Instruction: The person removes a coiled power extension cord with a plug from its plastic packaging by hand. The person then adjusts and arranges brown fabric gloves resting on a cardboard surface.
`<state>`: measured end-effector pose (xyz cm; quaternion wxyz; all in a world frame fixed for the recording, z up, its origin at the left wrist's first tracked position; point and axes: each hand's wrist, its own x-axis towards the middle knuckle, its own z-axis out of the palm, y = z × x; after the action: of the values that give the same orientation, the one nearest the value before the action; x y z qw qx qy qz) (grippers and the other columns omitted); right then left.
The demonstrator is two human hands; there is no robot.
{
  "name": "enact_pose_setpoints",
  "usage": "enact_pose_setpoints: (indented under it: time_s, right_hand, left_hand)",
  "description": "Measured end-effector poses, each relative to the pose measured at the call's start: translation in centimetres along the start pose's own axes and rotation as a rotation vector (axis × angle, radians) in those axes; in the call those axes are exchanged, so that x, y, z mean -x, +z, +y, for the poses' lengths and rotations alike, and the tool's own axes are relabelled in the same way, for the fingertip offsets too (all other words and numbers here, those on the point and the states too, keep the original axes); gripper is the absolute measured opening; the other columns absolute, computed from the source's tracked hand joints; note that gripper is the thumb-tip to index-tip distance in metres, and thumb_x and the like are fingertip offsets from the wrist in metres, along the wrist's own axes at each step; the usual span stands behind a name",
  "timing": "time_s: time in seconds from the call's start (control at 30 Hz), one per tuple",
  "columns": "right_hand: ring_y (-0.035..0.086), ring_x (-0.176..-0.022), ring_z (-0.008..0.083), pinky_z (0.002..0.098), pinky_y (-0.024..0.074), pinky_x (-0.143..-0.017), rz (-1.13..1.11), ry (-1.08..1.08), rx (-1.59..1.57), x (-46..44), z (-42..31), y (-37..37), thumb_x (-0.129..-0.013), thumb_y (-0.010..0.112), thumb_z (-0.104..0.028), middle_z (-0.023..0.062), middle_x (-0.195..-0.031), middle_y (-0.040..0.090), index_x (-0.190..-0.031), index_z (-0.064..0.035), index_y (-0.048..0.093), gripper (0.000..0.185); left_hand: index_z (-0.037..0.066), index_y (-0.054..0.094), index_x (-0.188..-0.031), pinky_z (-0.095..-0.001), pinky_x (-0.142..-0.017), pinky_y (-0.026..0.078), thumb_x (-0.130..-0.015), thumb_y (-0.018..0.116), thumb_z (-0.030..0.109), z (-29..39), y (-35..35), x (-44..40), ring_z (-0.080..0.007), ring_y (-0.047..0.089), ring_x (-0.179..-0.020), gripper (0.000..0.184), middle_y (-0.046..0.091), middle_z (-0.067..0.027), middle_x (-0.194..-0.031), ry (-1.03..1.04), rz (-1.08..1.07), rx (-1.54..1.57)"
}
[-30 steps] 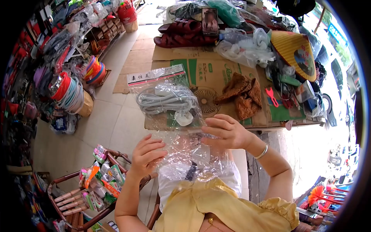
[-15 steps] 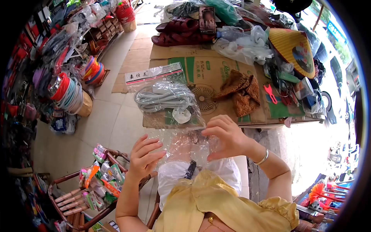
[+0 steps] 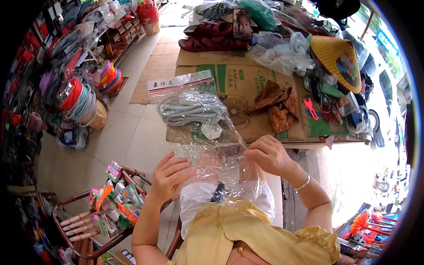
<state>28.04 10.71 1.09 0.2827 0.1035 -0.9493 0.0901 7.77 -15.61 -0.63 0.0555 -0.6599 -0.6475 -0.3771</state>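
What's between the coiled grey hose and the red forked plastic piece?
In the head view, a crumpled brown fuzzy cloth, on printed brown cardboard, lies between the coiled grey hose and red piece.

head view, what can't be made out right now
In the head view:
Film: whether it belongs to the cable bag; glare blurs its edges.
Right hand: how firmly it pinches; curled fingers hide the contact.
Label: fine print too small.
Black item: cut off by the top edge.
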Motion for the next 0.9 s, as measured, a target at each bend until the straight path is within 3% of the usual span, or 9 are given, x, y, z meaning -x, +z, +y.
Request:
enact_pose_setpoints:
  time_s: [0.1, 0.2, 0.37, 0.43, 0.5, 0.57, 0.63, 0.73, 0.9]
  right_hand:
    - [0.057, -0.081, 0.0225, 0.0323, 0.0451, -0.074, -0.134, 0.021, -0.151, 0.5, 0.7, -0.6, -0.064, 0.065, -0.008, 0.0036, -0.092, 0.060, -0.097, -0.0104, 0.059, 0.034]
    - [0.050, -0.112, 0.0253, 0.0388, 0.0421, -0.091, -0.011, -0.038, 0.185, -0.1, 2.1, -0.8, -0.068, 0.062, -0.009, 0.0075, -0.123, 0.050, -0.113, -0.0160, 0.055, 0.046]
    - [0.045, -0.121, 0.0252, 0.0411, 0.0388, -0.097, -0.130, -0.274, 0.190, -2.7, 2.3, 1.8, -0.072, 0.060, -0.014, 0.0068, -0.128, 0.047, -0.111, -0.0161, 0.056, 0.040]
    - [0.047, -0.119, 0.0261, 0.0415, 0.0410, -0.094, -0.129, -0.259, -0.093, -3.3, 2.3, 3.0, -0.071, 0.062, -0.015, 0.0069, -0.124, 0.051, -0.105, -0.0150, 0.059, 0.034]
    - [0.052, -0.112, 0.0277, 0.0409, 0.0436, -0.088, -0.088, -0.192, -0.221, -3.1, 3.1, 3.5, -0.072, 0.065, -0.017, 0.0064, -0.111, 0.059, -0.096, -0.0119, 0.061, 0.025]
    - [0.056, -0.105, 0.0299, 0.0399, 0.0449, -0.083, -0.064, 0.039, -0.503, -3.0, 3.6, 3.7, -0.075, 0.066, -0.017, 0.0060, -0.099, 0.063, -0.091, -0.0088, 0.062, 0.019]
    - [0.061, -0.088, 0.0271, 0.0353, 0.0461, -0.076, 0.072, 0.078, -0.547, -3.6, 3.5, 4.0, -0.080, 0.065, -0.019, 0.0070, -0.085, 0.064, -0.087, -0.0061, 0.063, 0.015]
    - [0.051, -0.065, 0.0063, 0.0228, 0.0429, -0.060, 0.077, 0.534, -0.805, -6.2, 2.5, 2.8, -0.087, 0.059, -0.017, 0.0018, -0.070, 0.059, -0.082, -0.0016, 0.059, 0.016]
    - [0.045, -0.057, 0.0024, 0.0172, 0.0352, -0.051, 0.302, 0.722, -1.089, -10.8, 4.0, 2.8, -0.088, 0.057, -0.016, -0.0017, -0.064, 0.054, -0.083, -0.0010, 0.056, 0.016]
  left_hand:
    - [0.012, 0.068, -0.087, -0.0451, -0.095, 0.038, -0.071, 0.068, 0.010, 0.0, -0.2, 0.2, -0.0253, 0.061, -0.095, 0.016, 0.065, -0.0056, -0.095, -0.019, -0.001, 0.051]
    - [0.012, 0.067, -0.087, -0.0454, -0.095, 0.039, -0.070, 0.069, 0.012, 0.0, -0.3, 0.4, -0.0256, 0.061, -0.095, 0.016, 0.065, -0.0051, -0.094, -0.043, 0.029, 0.105]
    - [0.010, 0.063, -0.082, -0.0454, -0.092, 0.041, -0.072, 0.066, 0.008, -0.5, 0.8, 0.1, -0.0250, 0.063, -0.088, 0.011, 0.065, -0.0065, -0.088, -0.070, 0.080, 0.192]
    - [0.010, 0.062, -0.082, -0.0449, -0.090, 0.042, -0.073, 0.065, 0.006, -0.8, 1.3, 1.0, -0.0239, 0.064, -0.085, 0.010, 0.065, -0.0067, -0.088, -0.125, 0.117, 0.250]
    - [0.005, 0.059, -0.079, -0.0379, -0.084, 0.046, -0.079, 0.058, 0.004, -1.2, 1.5, 1.7, -0.0189, 0.063, -0.075, 0.002, 0.064, -0.0074, -0.081, -0.408, 0.152, 0.422]
    - [0.003, 0.058, -0.084, -0.0358, -0.082, 0.046, -0.083, 0.056, 0.006, -2.8, 2.6, 2.7, -0.0174, 0.061, -0.074, 0.004, 0.064, -0.0080, -0.080, -0.459, 0.209, 0.496]
    - [0.001, 0.056, -0.089, -0.0337, -0.080, 0.046, -0.086, 0.055, 0.009, -2.7, 2.2, 1.3, -0.0159, 0.060, -0.073, 0.008, 0.063, -0.0085, -0.078, -0.504, 0.253, 0.580]
    - [0.001, 0.056, -0.088, -0.0231, -0.066, 0.046, -0.085, 0.056, 0.008, -1.4, 0.2, -4.0, -0.0084, 0.054, -0.068, 0.007, 0.056, -0.0008, -0.072, -0.562, 0.452, 0.644]
    - [0.002, 0.056, -0.091, -0.0189, -0.054, 0.040, -0.084, 0.059, 0.009, -3.7, -1.6, -7.8, -0.0050, 0.049, -0.059, 0.010, 0.054, 0.0004, -0.071, -0.569, 0.607, 0.679]
